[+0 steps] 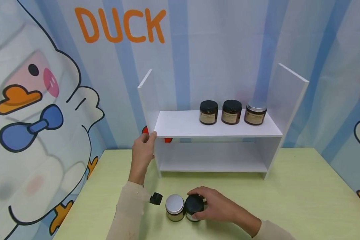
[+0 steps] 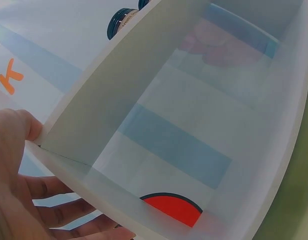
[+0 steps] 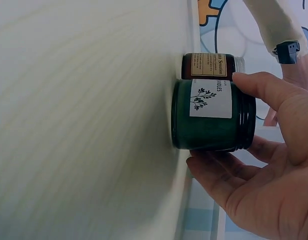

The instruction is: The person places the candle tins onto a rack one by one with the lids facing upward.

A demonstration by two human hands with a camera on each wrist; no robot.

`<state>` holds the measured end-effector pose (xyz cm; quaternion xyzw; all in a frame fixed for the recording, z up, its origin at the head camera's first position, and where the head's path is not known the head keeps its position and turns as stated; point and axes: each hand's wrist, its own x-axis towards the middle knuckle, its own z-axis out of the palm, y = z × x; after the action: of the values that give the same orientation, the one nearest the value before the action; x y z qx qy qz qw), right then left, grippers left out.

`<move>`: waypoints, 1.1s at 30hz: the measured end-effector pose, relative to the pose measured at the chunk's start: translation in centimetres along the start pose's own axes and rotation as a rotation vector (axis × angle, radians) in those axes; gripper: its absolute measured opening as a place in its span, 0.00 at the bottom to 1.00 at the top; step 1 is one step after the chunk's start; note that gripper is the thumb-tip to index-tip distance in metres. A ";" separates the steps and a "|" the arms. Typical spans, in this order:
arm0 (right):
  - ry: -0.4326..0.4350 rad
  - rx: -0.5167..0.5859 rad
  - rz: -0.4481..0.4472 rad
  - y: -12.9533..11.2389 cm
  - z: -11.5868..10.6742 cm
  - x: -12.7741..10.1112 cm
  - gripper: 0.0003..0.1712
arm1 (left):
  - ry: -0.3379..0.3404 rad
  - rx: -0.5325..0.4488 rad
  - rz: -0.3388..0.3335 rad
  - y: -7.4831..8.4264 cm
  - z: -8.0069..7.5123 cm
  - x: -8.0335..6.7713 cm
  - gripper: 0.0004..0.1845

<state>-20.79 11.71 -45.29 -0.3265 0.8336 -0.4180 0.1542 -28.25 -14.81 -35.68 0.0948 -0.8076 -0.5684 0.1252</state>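
Note:
In the head view my right hand (image 1: 217, 203) grips a black-lidded candle jar (image 1: 194, 204) on the table. The right wrist view shows this jar as dark green glass (image 3: 181, 115) with a white leaf-print label; my thumb is on one side and my fingers on the other. Right beside it stands an amber candle jar with a silver lid (image 1: 174, 204), held by no hand. My left hand (image 1: 142, 150) holds the left side panel of a white two-tier shelf (image 1: 180, 126). In the left wrist view the thumb (image 2: 31, 125) is at the board's edge and the fingers lie along its outer face.
On the upper tier stand two black-lidded amber jars (image 1: 208, 112) (image 1: 231, 112) and a silver-lidded one (image 1: 255, 114), toward the right. Tall side panels rise at both shelf ends. The pale green table (image 1: 306, 200) meets a duck-printed curtain (image 1: 228, 43) behind.

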 end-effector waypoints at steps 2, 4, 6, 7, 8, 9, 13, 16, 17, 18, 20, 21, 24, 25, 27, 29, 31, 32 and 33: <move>-0.003 0.015 0.003 0.1 0.0 0.0 0.36 | 0.001 0.004 0.000 0.0 0.0 0.0 0.26; -0.007 0.028 0.005 0.2 0.1 -0.1 0.36 | 0.000 0.008 0.001 0.0 0.0 0.0 0.26; -0.010 0.040 0.009 0.3 0.1 -0.1 0.36 | -0.001 0.009 0.002 0.0 0.0 0.0 0.26; -0.012 0.047 0.009 0.4 0.1 -0.1 0.36 | 0.000 0.009 0.003 -0.1 0.0 0.0 0.27; -0.012 0.054 0.009 0.4 0.1 -0.1 0.36 | 0.000 0.008 0.004 -0.1 0.1 0.0 0.26; -0.014 0.063 0.008 0.5 0.1 -0.1 0.36 | 0.001 0.007 0.005 -0.1 0.1 0.1 0.26; -0.015 0.108 0.009 0.7 0.2 -0.1 0.35 | 0.003 0.002 0.006 0.0 0.1 0.1 0.26; -0.012 0.150 0.008 1.0 0.4 -0.2 0.35 | -0.001 0.002 0.004 0.0 0.1 0.1 0.27; -0.010 0.163 0.008 1.0 0.5 -0.2 0.35 | -0.001 0.002 0.004 0.0 0.1 0.1 0.27; -0.009 0.178 0.005 1.1 0.5 -0.2 0.35 | -0.001 0.001 0.002 0.0 0.1 0.1 0.27; -0.007 0.201 0.002 1.3 0.6 -0.2 0.34 | -0.002 0.003 0.000 0.0 0.1 0.2 0.27; -0.006 0.211 0.000 1.3 0.7 -0.1 0.34 | -0.003 0.003 -0.001 0.0 0.1 0.2 0.27; -0.003 0.236 -0.002 1.5 0.9 -0.2 0.34 | -0.004 0.002 -0.004 0.0 0.1 0.2 0.27; -0.003 0.242 0.000 1.5 0.9 -0.2 0.33 | -0.005 0.002 -0.004 -0.1 0.1 0.2 0.27; -0.004 0.261 0.006 1.6 1.0 -0.2 0.33 | -0.005 0.001 0.002 -0.1 0.1 0.1 0.27; -0.004 0.274 0.015 1.7 1.0 -0.1 0.33 | -0.002 0.000 0.011 -0.2 0.0 0.1 0.26; -0.007 0.285 0.024 1.7 0.9 0.0 0.32 | 0.001 0.000 0.020 -0.2 0.0 0.1 0.26; -0.009 0.290 0.027 1.8 0.9 0.0 0.32 | 0.002 -0.001 0.024 -0.2 0.0 0.0 0.26; -0.010 0.292 0.031 1.8 0.9 0.1 0.32 | 0.002 -0.001 0.026 -0.2 0.0 0.0 0.26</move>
<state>-21.09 11.91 -47.31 -0.2898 0.7681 -0.5307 0.2105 -28.27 -14.90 -35.84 0.0850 -0.8083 -0.5671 0.1333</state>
